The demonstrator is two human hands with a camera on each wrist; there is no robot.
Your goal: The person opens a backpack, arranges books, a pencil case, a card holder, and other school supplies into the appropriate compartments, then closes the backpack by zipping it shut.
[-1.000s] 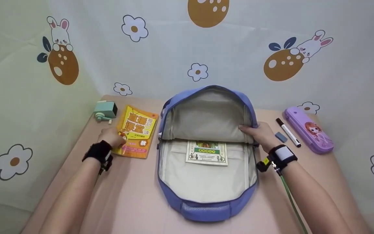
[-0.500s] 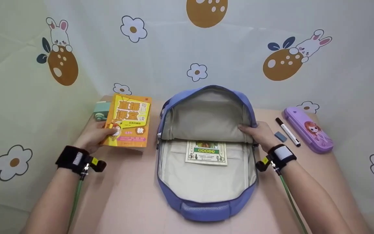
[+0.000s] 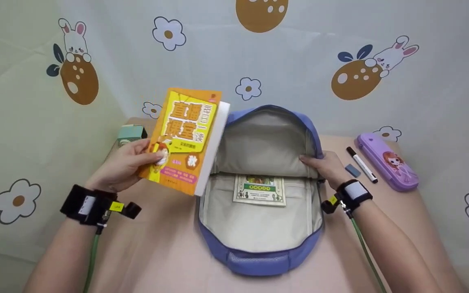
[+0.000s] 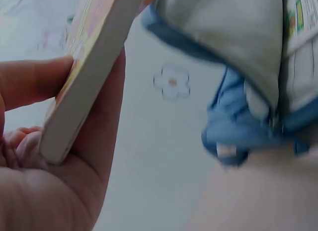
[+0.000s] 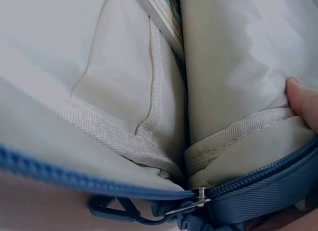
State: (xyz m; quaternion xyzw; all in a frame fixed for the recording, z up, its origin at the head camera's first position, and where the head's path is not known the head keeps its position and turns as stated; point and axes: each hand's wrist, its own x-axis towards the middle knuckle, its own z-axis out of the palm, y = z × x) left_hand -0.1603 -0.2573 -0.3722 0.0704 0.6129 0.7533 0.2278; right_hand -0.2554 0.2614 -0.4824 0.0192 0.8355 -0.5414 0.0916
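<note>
My left hand [image 3: 126, 162] grips a thick orange and yellow book [image 3: 181, 142] by its left edge, thumb on the cover. The book is raised and tilted, its white page edges [image 4: 92, 82] showing, and in the head view it overlaps the left rim of the blue backpack [image 3: 259, 262]. The backpack lies unzipped with its pale lining exposed. My right hand [image 3: 326, 167] holds the right edge of its raised flap, thumb [image 5: 302, 99] on the inner lining and the other fingers behind. Inside the bag lies a pale green book [image 3: 259, 195], its upper part covered by the flap.
A teal box-shaped object [image 3: 132, 132] stands at the table's back left, partly behind my left hand. On the right lie a blue-grey eraser [image 3: 352, 170], a white marker [image 3: 362, 165] with a dark cap, and a purple pencil case [image 3: 387, 162]. A patterned curtain rises behind the table.
My left hand has lifted the orange book off the table and carried it up and rightward, turning it so its page edges show. My right hand keeps holding the flap.
</note>
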